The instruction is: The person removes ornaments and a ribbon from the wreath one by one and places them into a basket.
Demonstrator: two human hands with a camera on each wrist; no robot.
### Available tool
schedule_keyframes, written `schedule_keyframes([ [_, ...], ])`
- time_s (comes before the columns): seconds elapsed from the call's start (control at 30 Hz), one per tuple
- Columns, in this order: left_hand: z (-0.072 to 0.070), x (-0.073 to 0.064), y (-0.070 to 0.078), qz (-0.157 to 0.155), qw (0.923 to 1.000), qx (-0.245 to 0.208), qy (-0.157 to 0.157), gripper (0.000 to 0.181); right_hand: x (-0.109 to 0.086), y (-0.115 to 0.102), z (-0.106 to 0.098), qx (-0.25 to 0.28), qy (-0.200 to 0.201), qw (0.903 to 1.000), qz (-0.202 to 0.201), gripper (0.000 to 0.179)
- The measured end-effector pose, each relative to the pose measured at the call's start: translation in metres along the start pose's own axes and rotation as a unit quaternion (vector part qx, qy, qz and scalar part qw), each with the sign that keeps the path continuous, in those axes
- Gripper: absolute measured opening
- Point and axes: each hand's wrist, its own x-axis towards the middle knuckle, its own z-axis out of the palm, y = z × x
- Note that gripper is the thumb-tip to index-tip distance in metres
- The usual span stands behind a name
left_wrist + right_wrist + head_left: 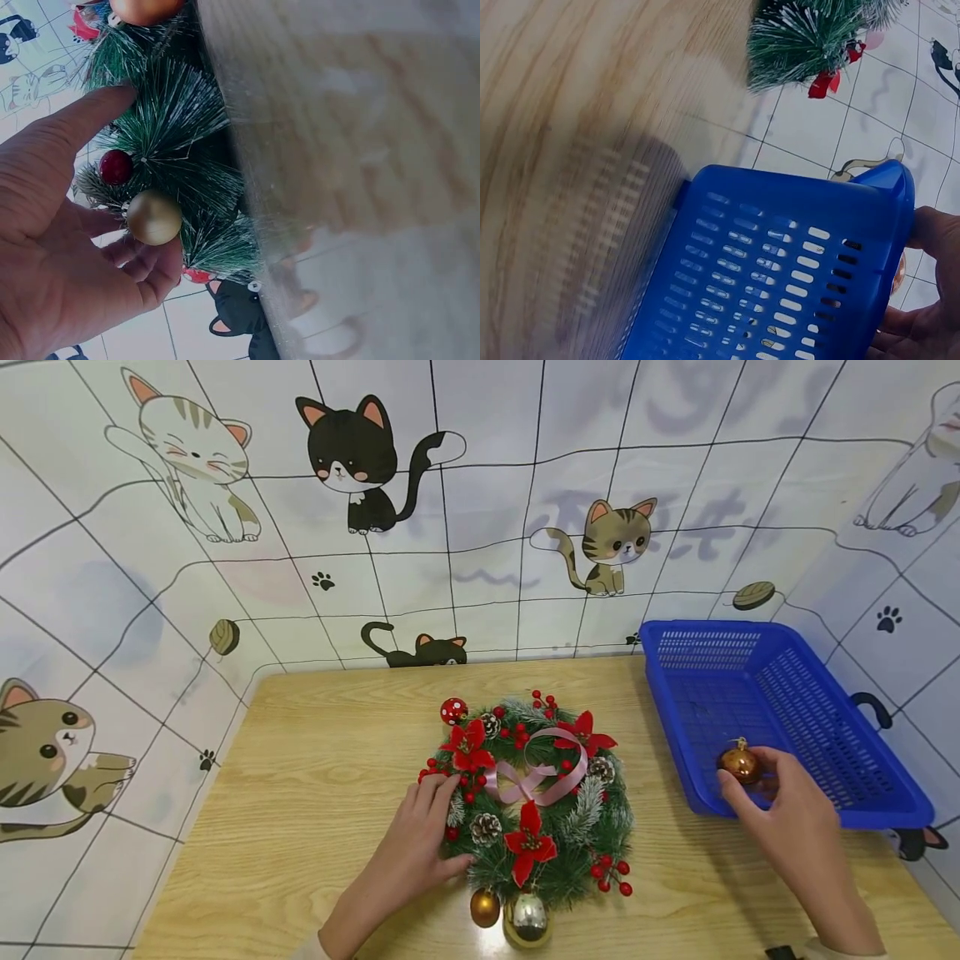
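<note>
A green Christmas wreath [585,860] with red poinsettias, pinecones, berries and a pink ribbon [564,789] lies on the table. At its left side, my left hand [422,835] holds the rim between thumb and fingers. In the left wrist view, a matte gold bauble [154,217] hangs by those fingers, with a dark red berry [115,167] close by. My right hand [795,806] pinches a shiny copper bauble [738,766] over the near end of a blue plastic basket [667,727]. The basket wall hides most of that bauble in the right wrist view.
Below the wreath sit an orange-gold bauble [485,907] and a shiny gold one [528,920]. A red spotted bauble [453,711] is at its upper left. The wooden table [315,752] meets a cat-patterned backdrop [495,510] behind and at both sides.
</note>
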Motion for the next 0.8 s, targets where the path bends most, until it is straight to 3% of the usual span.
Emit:
schedule_keyframes([
  [0.23,0.001,0.004,-0.001,-0.008,0.9996,0.017,0.019,0.105,0.002,0.008,-0.002,-0.012,-0.015,0.9998,0.010,0.072],
  [0.47,0.000,0.005,-0.002,0.001,0.9984,0.042,0.038,0.103,0.005,0.015,0.000,-0.018,0.003,0.9998,-0.002,0.067],
  [0.8,0.000,0.009,-0.008,0.003,0.9981,0.054,0.027,0.091,0.004,0.018,0.004,-0.038,0.036,0.9985,-0.016,0.058],
])
